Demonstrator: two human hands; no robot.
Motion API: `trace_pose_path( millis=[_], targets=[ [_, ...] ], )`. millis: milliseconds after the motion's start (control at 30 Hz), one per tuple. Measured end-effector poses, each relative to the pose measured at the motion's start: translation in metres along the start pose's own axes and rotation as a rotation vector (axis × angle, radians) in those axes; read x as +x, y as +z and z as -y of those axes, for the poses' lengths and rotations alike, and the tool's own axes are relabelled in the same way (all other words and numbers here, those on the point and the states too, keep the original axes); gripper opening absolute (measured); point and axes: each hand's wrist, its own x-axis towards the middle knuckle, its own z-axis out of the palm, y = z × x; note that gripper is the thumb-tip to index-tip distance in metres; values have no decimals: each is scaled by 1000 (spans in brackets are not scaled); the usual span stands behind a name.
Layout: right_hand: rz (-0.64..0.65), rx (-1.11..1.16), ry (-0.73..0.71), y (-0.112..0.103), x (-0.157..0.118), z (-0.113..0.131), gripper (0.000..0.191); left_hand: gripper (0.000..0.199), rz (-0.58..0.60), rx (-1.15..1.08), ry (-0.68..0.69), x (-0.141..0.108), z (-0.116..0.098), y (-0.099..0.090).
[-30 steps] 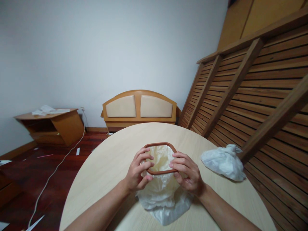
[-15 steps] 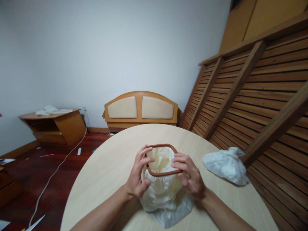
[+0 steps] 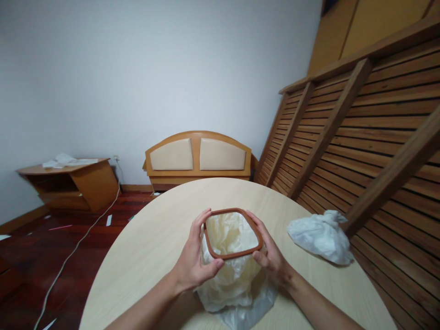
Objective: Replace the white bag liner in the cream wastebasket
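A small trash can stands on the round table (image 3: 151,243), its body mostly covered by a translucent white plastic bag (image 3: 233,284). Around its mouth sits a brown rounded-square rim ring (image 3: 237,253), with the bag lining the inside and hanging down outside. My left hand (image 3: 197,259) grips the ring's left side, thumb at the near left corner and fingers along the outer edge. On the right side, my right hand (image 3: 270,252) holds the ring likewise, thumb near the front corner. The can's lower part is hidden by the bag.
A knotted white plastic bag (image 3: 321,236), filled, lies on the table at the right. Slatted wooden panels (image 3: 330,137) lean beyond the table's right edge. A headboard (image 3: 197,156) stands behind; a low cabinet (image 3: 79,183) and a cable (image 3: 74,250) are at the left.
My fingers have moved from inside the ring to its outer sides, and my thumbs now lie at its near corners. The ring has tilted slightly. The view has shifted a little.
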Motion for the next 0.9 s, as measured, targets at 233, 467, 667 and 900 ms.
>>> trace_pose_path(
  millis=[233, 467, 667, 900],
  targets=[
    [9, -85, -72, -7, 2, -1, 105, 93, -12, -42, 50, -3, 5, 3],
    [7, -198, -130, -14, 1, 9, 103, 89, 18, -26, 51, 1, -5, -1],
    [-38, -227, -222, -11, 2, 17, 78, 67, 26, 4, 52, 4, -14, -6],
    [-112, -251, -299, -8, 1, 18, 72, 24, -65, 253, 286, 7, -28, -12]
  ],
)
